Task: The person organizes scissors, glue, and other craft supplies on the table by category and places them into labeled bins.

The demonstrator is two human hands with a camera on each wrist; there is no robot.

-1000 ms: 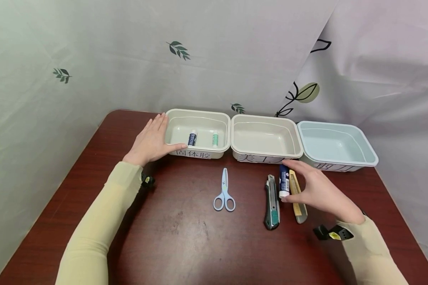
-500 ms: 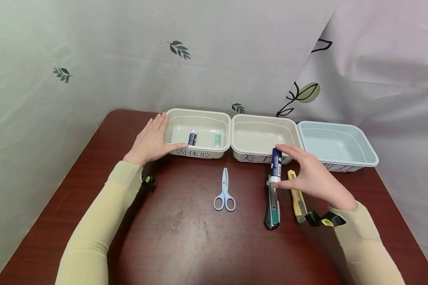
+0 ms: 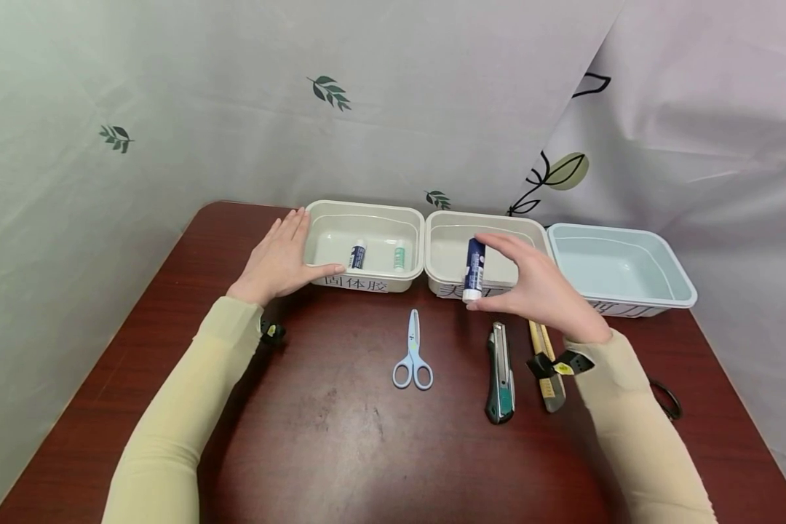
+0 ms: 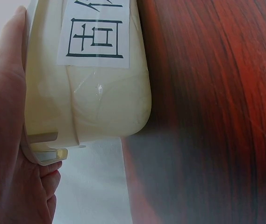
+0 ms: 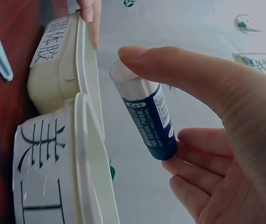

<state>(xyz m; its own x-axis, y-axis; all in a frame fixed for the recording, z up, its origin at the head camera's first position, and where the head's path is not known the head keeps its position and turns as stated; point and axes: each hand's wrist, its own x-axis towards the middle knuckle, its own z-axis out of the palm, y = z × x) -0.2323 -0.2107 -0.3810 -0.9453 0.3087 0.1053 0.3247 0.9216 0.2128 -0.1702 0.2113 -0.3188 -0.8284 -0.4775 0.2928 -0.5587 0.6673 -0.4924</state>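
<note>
Between thumb and fingertips, my right hand (image 3: 542, 285) pinches a dark blue glue stick (image 3: 474, 268) with a white end. It is held in front of and over the front part of the middle cream bin (image 3: 489, 282). The right wrist view shows the thumb on the glue stick's white end and fingers at its blue end (image 5: 154, 126). My left hand (image 3: 276, 255) rests on the rim at the left end of the left cream bin (image 3: 367, 206), thumb along the front rim. Inside that bin lie a blue glue stick (image 3: 357, 255) and a green one (image 3: 399, 256).
A light blue bin (image 3: 622, 231) stands at the right end of the row. On the table lie light blue scissors (image 3: 413, 356), a green and black utility knife (image 3: 501, 378) and a yellow utility knife (image 3: 550, 386), partly covered by the right wrist. A dark loop (image 3: 667, 400) shows beside the right sleeve.
My right hand has lifted the glue stick from beside the utility knives and carried it left and away from me, toward the middle bin. The left hand stays on its bin.
</note>
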